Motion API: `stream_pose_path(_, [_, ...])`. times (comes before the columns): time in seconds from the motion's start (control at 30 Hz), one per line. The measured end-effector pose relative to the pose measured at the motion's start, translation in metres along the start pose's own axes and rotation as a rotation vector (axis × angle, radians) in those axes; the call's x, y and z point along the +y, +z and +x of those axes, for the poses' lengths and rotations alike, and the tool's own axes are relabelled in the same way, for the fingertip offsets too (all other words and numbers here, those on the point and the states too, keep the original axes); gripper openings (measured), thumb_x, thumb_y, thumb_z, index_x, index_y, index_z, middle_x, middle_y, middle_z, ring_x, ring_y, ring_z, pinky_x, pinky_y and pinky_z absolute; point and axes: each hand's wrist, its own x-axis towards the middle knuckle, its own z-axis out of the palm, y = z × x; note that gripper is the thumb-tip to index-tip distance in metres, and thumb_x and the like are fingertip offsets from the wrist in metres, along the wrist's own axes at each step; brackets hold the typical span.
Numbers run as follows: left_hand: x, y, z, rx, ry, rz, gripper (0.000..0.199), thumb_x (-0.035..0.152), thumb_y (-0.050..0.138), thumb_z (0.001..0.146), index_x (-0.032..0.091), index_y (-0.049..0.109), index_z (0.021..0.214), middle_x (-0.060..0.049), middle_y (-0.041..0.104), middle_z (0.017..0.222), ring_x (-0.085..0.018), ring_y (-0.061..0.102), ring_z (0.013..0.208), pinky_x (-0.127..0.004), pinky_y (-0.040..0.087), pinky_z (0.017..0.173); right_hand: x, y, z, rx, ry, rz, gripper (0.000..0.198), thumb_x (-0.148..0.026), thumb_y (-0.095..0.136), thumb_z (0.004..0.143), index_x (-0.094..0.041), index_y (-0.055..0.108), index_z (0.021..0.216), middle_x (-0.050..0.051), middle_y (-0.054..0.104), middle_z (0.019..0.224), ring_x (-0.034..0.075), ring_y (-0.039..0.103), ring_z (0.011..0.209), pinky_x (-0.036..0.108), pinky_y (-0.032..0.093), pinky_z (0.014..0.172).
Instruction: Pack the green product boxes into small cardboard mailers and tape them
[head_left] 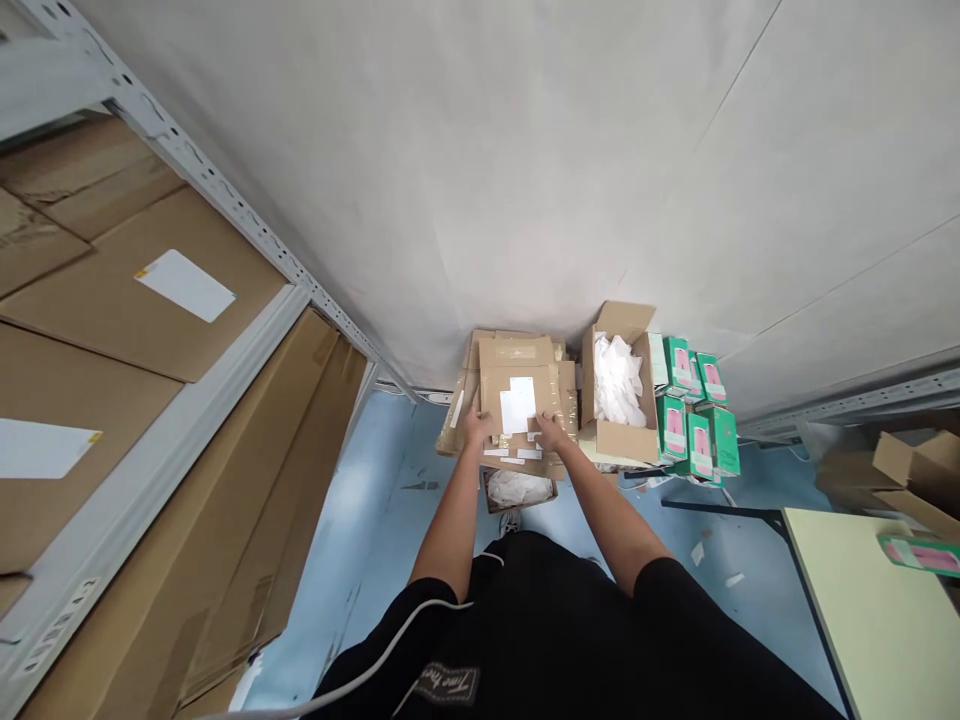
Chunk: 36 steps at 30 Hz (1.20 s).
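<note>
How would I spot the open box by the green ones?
Below the grey wall, find the flat cardboard by the right hand. Just right of it, before the green boxes, sits the open box. Its spread flaps and crumpled white filling set it apart.

The top flattened carton (499, 378) is hiding part of the cardboard stack (471, 392); the right edge is cutting off a green-and-pink box (919, 553).

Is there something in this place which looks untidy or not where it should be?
Yes: white scraps lie loose on the blue floor beside the pale table, like dropped litter. The flattened cardboard pile is also uneven, its pieces sticking out at different angles.
</note>
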Motion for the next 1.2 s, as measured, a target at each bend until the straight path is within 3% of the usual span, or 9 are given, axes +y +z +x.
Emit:
stream_pose_path(0.13, [0.007, 0.001, 0.0, 0.051, -0.069, -0.01, 0.024, 0.029, 0.079, 0.071, 0.019, 0.069, 0.091, -0.005, 0.075, 0.079, -0.024, 0.074, 0.084, -0.036, 0.056, 0.083, 0.002, 0.006, -0.002, -0.018, 0.087, -0.001, 0.088, -0.023, 0.069, 0.086, -0.019, 0.032, 0.166, 0.018, 0.022, 0.176, 0.043, 0.019, 0.162, 0.058, 0.033, 0.124])
stream_pose_path(0.23, [0.014, -0.005, -0.004, 0.03, -0.047, -0.059, 0.027, 0.033, 0.079, 0.072, 0.019, 0.067, 0.092, -0.005, 0.074, 0.08, -0.022, 0.073, 0.083, -0.035, 0.057, 0.08, 0.003, 0.002, -0.006, 0.015, 0.081, 0.024, 0.088, -0.025, 0.068, 0.087, -0.018, 0.03, 0.167, 0.017, 0.026, 0.175, 0.039, 0.021, 0.162, 0.054, 0.03, 0.126])
stream_pose_path(0.37, [0.025, -0.03, -0.015, -0.097, -0.032, -0.298, 0.043, 0.047, 0.081, 0.071, 0.02, 0.063, 0.099, -0.007, 0.075, 0.094, -0.021, 0.073, 0.082, -0.033, 0.058, 0.071, 0.0, -0.016, -0.016, 0.254, 0.055, 0.243, 0.083, -0.039, 0.064, 0.093, -0.017, 0.032, 0.166, 0.018, 0.035, 0.171, 0.034, 0.031, 0.159, 0.049, 0.032, 0.127])
stream_pose_path(0.53, [0.051, -0.073, -0.025, -0.174, 0.052, -0.418, 0.056, 0.055, 0.087, 0.067, 0.022, 0.063, 0.105, -0.006, 0.077, 0.1, -0.019, 0.073, 0.083, -0.029, 0.058, 0.069, 0.004, -0.058, -0.037, 0.458, -0.101, 0.726, 0.08, -0.046, 0.062, 0.088, -0.018, 0.042, 0.161, 0.016, 0.064, 0.143, 0.029, 0.063, 0.13, 0.044, 0.051, 0.111])
stream_pose_path(0.7, [0.089, -0.078, -0.036, -0.258, 0.158, -0.438, 0.071, 0.05, 0.09, 0.071, 0.022, 0.063, 0.131, -0.011, 0.078, 0.113, -0.024, 0.075, 0.097, -0.034, 0.06, 0.08, 0.033, -0.098, -0.073, 0.514, -0.18, 0.96, 0.088, -0.044, 0.075, 0.071, -0.022, 0.053, 0.153, 0.008, 0.069, 0.118, 0.022, 0.068, 0.096, 0.04, 0.058, 0.089])
stream_pose_path(0.8, [0.111, -0.055, -0.045, -0.369, 0.172, -0.442, 0.076, 0.048, 0.09, 0.074, 0.022, 0.06, 0.139, -0.011, 0.077, 0.121, -0.024, 0.074, 0.104, -0.034, 0.06, 0.084, 0.062, -0.111, -0.103, 0.528, -0.203, 1.047, 0.075, -0.04, 0.082, 0.063, -0.022, 0.068, 0.135, 0.004, 0.069, 0.104, 0.019, 0.065, 0.088, 0.037, 0.056, 0.083])
stream_pose_path(0.93, [0.135, 0.002, -0.058, -0.538, 0.155, -0.456, 0.067, 0.044, 0.087, 0.078, 0.021, 0.062, 0.136, -0.009, 0.075, 0.125, -0.022, 0.072, 0.107, -0.031, 0.057, 0.088, 0.112, -0.115, -0.154, 0.568, -0.198, 1.2, 0.059, -0.032, 0.089, 0.057, -0.022, 0.075, 0.113, 0.0, 0.068, 0.089, 0.017, 0.062, 0.081, 0.034, 0.054, 0.079])
stream_pose_path(1.03, [0.151, 0.062, -0.067, -0.648, 0.104, -0.373, 0.062, 0.042, 0.084, 0.079, 0.02, 0.065, 0.133, -0.009, 0.076, 0.121, -0.021, 0.071, 0.104, -0.03, 0.056, 0.087, 0.158, -0.111, -0.2, 0.675, -0.16, 1.288, 0.058, -0.03, 0.088, 0.057, -0.024, 0.073, 0.112, -0.001, 0.068, 0.086, 0.016, 0.061, 0.078, 0.031, 0.053, 0.073])
stream_pose_path(1.2, [0.174, 0.185, -0.098, -0.922, 0.039, -0.22, 0.098, 0.026, 0.081, 0.075, 0.026, 0.037, 0.162, -0.007, 0.075, 0.121, -0.018, 0.072, 0.094, -0.027, 0.054, 0.079, 0.253, -0.093, -0.292, 0.909, -0.027, 1.365, 0.055, -0.028, 0.085, 0.057, -0.025, 0.071, 0.11, -0.001, 0.066, 0.083, 0.016, 0.059, 0.075, 0.03, 0.051, 0.07])
